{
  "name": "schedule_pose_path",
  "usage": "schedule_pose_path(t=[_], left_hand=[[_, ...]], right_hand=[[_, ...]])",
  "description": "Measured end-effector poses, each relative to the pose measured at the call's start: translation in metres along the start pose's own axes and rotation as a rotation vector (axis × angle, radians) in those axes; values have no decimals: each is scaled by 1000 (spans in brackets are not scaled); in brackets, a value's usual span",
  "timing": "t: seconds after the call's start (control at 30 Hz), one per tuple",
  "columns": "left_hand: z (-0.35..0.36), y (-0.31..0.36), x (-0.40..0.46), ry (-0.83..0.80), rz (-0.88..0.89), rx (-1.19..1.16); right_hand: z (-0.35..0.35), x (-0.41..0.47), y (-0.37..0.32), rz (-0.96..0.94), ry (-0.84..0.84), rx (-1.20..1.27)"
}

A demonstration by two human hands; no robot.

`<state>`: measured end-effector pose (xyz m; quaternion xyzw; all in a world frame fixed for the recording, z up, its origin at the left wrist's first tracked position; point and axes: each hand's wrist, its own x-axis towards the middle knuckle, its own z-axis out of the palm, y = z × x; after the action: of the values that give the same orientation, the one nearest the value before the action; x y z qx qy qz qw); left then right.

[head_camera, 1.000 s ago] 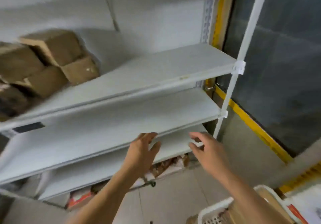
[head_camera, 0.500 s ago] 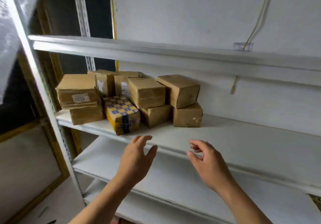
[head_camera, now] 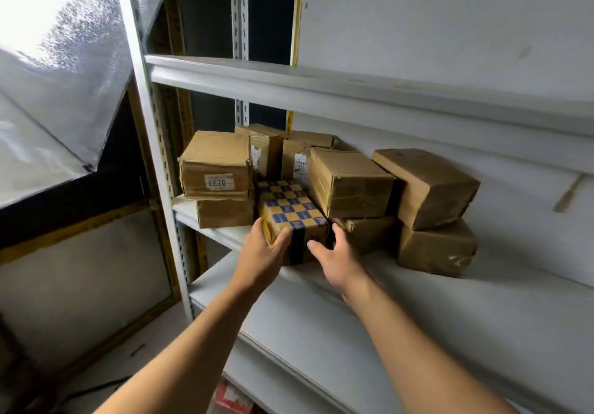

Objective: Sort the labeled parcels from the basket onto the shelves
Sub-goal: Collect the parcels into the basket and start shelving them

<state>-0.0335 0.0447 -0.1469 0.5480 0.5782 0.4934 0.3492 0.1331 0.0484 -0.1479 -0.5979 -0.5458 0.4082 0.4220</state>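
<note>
A blue-and-yellow checkered parcel [head_camera: 289, 204] lies at the front of the middle shelf [head_camera: 514, 272], among several brown cardboard parcels. My left hand [head_camera: 260, 254] grips its front left corner, thumb on the front face. My right hand [head_camera: 336, 261] holds the front right corner, with the thumb on the front and the fingers along the right side. A brown parcel labelled 0233 [head_camera: 215, 166] is stacked on another just left of it. More brown parcels [head_camera: 350, 182] and a tilted one [head_camera: 424, 185] are piled to its right. The basket is out of view.
A bare white shelf [head_camera: 418, 333] runs below my forearms and another [head_camera: 353, 89] above the parcels. The rack's white upright post [head_camera: 154, 156] stands at the left, with a dark window behind it. The middle shelf is bare to the right of the pile.
The view swung from the rack's right end to its left end. Both hands went forward from empty air and closed onto the checkered parcel's front corners.
</note>
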Motion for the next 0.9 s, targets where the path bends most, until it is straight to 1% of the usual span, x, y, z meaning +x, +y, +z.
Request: schedule_pose_path(t=[0.07, 0.17, 0.27, 0.33, 0.4, 0.47, 0.53, 0.57, 0.6, 0.63, 0.67, 0.7, 0.73, 0.8, 0.83, 0.9], left_hand=[[3, -2, 4, -63, -15, -68], [6, -2, 1, -79, 3, -135], [2, -2, -9, -19, -46, -246], [-5, -7, -19, 39, -86, -279], [-12, -15, -30, 69, -152, -284], [-20, -22, -40, 6, -243, -335], [-27, -26, -51, -142, -282, -397], [-31, -27, -56, -182, -247, -406], [-34, -28, -63, -179, -188, -411], [-36, -27, -70, -124, -105, -374], [-37, -28, -77, -28, -4, -262], [-36, -29, -83, 90, 102, -93], [-33, -29, -88, 207, 207, 110], [-25, -27, -94, 389, 418, 466], [-22, -25, -96, 426, 499, 564], [-22, -21, -101, 405, 609, 622]], right_hand=[[3, 12, -2, 27, -12, 53], [7, 12, -3, 11, -41, 102], [10, -1, 0, -37, -50, 156], [12, -13, 4, -41, -48, 185], [12, -27, 8, -21, -47, 157], [9, -38, 11, -31, -76, 150], [6, -46, 11, -72, -85, 89], [4, -50, 11, -102, -73, 19], [3, -53, 11, -143, -58, -76], [2, -57, 10, -194, -48, -177], [2, -61, 9, -252, -52, -243], [3, -65, 6, -301, -83, -254], [4, -70, 1, -318, -148, -206], [9, -77, -13, -247, -335, -5], [11, -79, -17, -204, -415, 103], [14, -79, -19, -129, -501, 300]])
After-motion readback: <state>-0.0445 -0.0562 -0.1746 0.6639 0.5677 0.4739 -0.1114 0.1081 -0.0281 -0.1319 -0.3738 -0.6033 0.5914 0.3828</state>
